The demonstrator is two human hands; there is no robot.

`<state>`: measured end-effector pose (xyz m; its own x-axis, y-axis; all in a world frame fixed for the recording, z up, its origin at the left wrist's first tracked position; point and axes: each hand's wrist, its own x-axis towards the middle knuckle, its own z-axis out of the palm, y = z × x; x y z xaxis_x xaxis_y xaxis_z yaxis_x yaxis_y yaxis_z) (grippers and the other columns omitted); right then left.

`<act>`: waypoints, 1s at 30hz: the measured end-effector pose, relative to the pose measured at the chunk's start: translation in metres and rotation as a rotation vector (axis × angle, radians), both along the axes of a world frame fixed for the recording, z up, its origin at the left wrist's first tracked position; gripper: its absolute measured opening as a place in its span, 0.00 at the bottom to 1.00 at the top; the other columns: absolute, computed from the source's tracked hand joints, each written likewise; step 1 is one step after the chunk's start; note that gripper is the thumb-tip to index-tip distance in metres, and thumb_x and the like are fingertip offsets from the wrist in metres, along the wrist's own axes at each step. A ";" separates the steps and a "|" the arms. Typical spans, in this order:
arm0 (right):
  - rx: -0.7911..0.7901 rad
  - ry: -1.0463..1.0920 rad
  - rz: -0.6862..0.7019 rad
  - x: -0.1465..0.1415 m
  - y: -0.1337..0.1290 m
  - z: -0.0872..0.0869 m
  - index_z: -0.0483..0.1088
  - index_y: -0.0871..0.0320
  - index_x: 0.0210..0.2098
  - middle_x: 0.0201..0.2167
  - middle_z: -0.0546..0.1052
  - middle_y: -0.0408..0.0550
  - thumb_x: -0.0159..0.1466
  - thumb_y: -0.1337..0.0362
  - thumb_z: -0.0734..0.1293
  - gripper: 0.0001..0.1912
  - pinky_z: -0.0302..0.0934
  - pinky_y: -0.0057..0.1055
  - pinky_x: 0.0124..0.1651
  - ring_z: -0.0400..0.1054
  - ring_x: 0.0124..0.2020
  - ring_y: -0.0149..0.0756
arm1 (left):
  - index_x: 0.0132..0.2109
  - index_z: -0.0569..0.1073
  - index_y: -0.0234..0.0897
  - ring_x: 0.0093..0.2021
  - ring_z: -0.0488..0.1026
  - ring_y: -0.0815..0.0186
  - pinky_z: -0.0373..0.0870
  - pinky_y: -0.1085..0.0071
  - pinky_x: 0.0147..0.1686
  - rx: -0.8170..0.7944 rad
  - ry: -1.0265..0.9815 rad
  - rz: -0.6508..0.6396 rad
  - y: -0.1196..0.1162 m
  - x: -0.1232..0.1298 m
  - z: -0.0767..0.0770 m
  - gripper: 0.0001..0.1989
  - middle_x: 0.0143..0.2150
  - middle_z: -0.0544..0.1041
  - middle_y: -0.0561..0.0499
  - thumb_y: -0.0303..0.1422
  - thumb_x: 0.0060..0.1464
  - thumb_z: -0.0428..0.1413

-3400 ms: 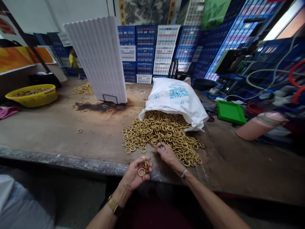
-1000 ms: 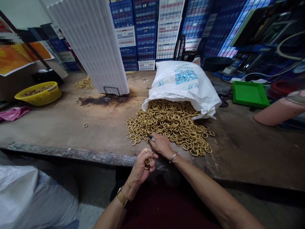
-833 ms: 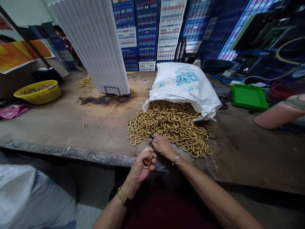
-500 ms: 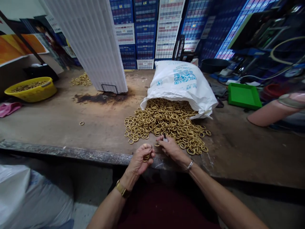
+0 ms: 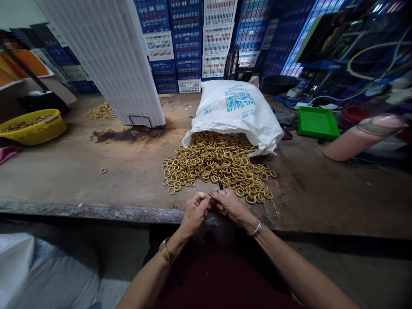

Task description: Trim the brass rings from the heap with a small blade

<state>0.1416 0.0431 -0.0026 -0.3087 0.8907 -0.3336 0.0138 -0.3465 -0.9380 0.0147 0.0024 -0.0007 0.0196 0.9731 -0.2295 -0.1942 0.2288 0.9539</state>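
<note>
My left hand is closed at the table's front edge, its fingers pinching a gold-coloured ring that shows only as a thin sliver. Close beside it, my right hand is closed around a small utility knife, its dark blade pointing up and away from me. The right fingertips meet the left ones at the pinched ring. Just beyond both hands spreads a heap of gold-coloured rings, spilling from the mouth of a white sack lying on its side.
One loose ring lies on the wooden table at left. A yellow basin of rings, a tall white ribbed panel, a green tray and a pink cylinder stand around. Stacked crates line the back.
My right hand has come from the heap's edge to my left hand, and the fingertips now meet. Several rings showed in my left palm earlier. The view has shifted slightly right.
</note>
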 end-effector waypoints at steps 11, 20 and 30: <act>0.123 -0.146 -0.017 -0.003 0.005 -0.014 0.58 0.57 0.23 0.13 0.57 0.34 0.54 0.56 0.60 0.11 0.43 0.21 0.14 0.47 0.11 0.22 | 0.30 0.62 0.36 0.15 0.55 0.79 0.46 0.82 0.13 -0.127 -0.280 -0.044 -0.003 -0.003 -0.010 0.15 0.21 0.64 0.58 0.42 0.45 0.56; 0.730 -0.731 0.291 0.002 -0.004 -0.015 0.65 0.58 0.26 0.22 0.70 0.44 0.53 0.70 0.57 0.07 0.50 0.24 0.29 0.60 0.24 0.29 | 0.32 0.64 0.35 0.16 0.56 0.79 0.46 0.82 0.13 -0.100 -0.239 0.052 -0.002 -0.003 -0.011 0.15 0.22 0.64 0.58 0.42 0.44 0.57; 0.732 -0.960 0.370 -0.004 -0.008 -0.011 0.67 0.59 0.32 0.27 0.73 0.47 0.55 0.71 0.56 0.10 0.48 0.25 0.29 0.64 0.26 0.31 | 0.29 0.63 0.35 0.15 0.54 0.79 0.47 0.82 0.13 -0.057 -0.101 0.084 -0.005 -0.003 -0.017 0.16 0.21 0.64 0.58 0.44 0.46 0.54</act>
